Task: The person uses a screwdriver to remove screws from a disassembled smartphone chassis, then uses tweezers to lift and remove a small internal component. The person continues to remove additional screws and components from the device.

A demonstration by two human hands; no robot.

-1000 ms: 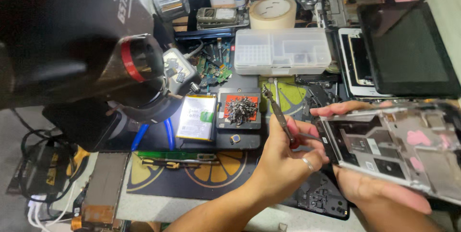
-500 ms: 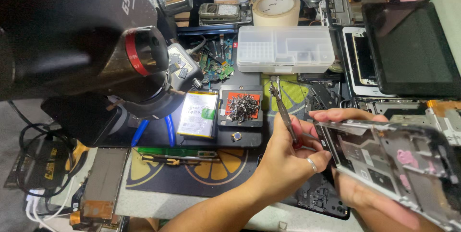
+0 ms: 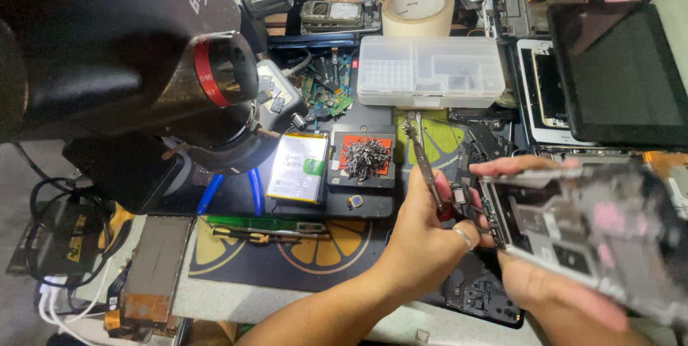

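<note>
My left hand (image 3: 419, 246) grips a pair of metal tweezers (image 3: 423, 160), whose far end slants up and away over the mat. A ring is on one of its fingers. My right hand (image 3: 552, 289) holds a bare phone frame (image 3: 588, 224) from below, with fingertips curled over its top edge. The frame is tilted and blurred at its right end. Both hands meet at the frame's left edge, where the left fingers touch it. Just left of the tweezers sits a small dark tray with a pile of screws (image 3: 365, 158) on an orange pad.
A large black microscope (image 3: 143, 52) hangs over the left of the bench. A phone battery (image 3: 297, 167), a circuit board (image 3: 322, 99), a clear compartment box (image 3: 430, 70), a tape roll (image 3: 416, 11), a white phone (image 3: 541, 92) and a dark tablet (image 3: 623, 74) surround the lemon-print mat (image 3: 287, 246).
The phone frame has swung left and closer to my left hand, tilting more. The tweezers have lifted to a steeper angle, and the left fingers now touch the frame's edge.
</note>
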